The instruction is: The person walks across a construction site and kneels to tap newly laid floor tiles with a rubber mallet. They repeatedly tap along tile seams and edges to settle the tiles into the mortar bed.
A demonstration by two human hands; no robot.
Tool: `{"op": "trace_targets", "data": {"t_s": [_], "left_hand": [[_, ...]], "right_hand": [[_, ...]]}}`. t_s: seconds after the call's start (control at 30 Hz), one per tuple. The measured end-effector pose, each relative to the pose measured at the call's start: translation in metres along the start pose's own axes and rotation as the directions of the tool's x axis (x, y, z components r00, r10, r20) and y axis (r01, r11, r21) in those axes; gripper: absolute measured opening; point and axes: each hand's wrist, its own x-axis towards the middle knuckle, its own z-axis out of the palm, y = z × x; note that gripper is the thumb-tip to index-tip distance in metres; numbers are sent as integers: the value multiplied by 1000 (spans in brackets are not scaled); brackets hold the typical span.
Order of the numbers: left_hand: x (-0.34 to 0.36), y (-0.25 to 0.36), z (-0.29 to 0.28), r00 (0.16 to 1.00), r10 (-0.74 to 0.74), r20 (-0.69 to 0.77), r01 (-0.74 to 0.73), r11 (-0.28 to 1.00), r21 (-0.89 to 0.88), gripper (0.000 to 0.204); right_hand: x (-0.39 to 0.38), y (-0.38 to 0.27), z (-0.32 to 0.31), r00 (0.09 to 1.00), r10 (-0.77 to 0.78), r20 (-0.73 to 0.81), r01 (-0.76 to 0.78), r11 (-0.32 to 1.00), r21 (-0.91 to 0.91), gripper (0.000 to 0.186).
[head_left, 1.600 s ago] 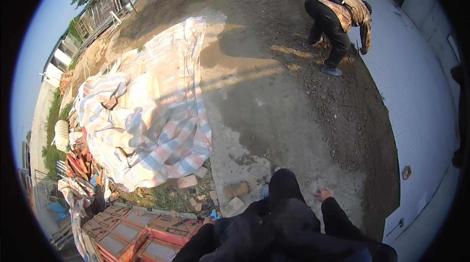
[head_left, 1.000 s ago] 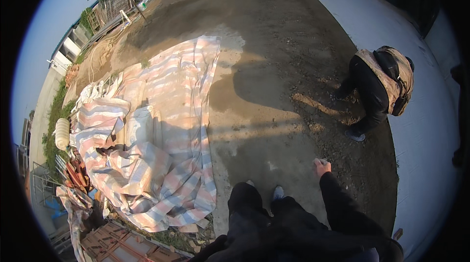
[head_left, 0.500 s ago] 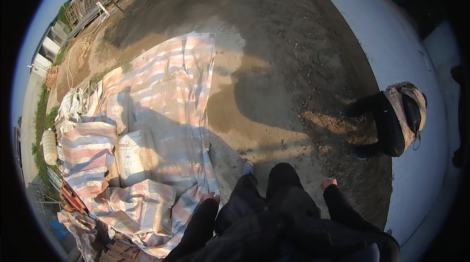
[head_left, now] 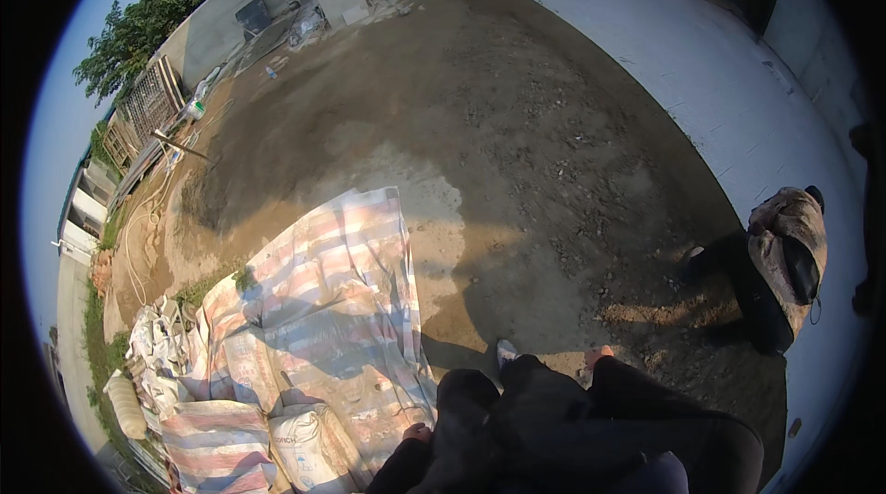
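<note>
Beside striped tarp [head_left: 323,309], white sack [head_left: 300,448] nears left hand [head_left: 417,432].

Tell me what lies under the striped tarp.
At the pulled-back edge of the striped tarp, white sacks show, near the left hand. Whatever lies further under stays covered.

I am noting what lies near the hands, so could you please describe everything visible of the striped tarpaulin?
The striped tarpaulin is a woven-looking plastic sheet in pale pink, blue and white bands. It lies creased and rumpled on the sandy ground, spread flat at its far end and draped over stacked sacks nearer the person. One white sack shows uncovered at its near edge. Long shadows cross it. The left hand is close to its near right edge; contact cannot be told.
</note>
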Motion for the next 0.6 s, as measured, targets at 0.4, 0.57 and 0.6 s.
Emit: {"op": "trace_targets", "data": {"t_s": [0.4, 0.57, 0.6], "left_hand": [[386, 119, -351, 973, -112, 204, 118, 993, -17, 33], [567, 176, -601, 975, -146, 169, 174, 971, -165, 25], [601, 193, -647, 972, -170, 165, 210, 940, -270, 24]], "right_hand": [[244, -302, -683, 772, 168, -613, 542, 330, 773, 37], [313, -286, -691, 875, 470, -115, -159, 504, 849, 41], [323, -279, -693, 784, 615, -84, -279, 471, 837, 46]]}}
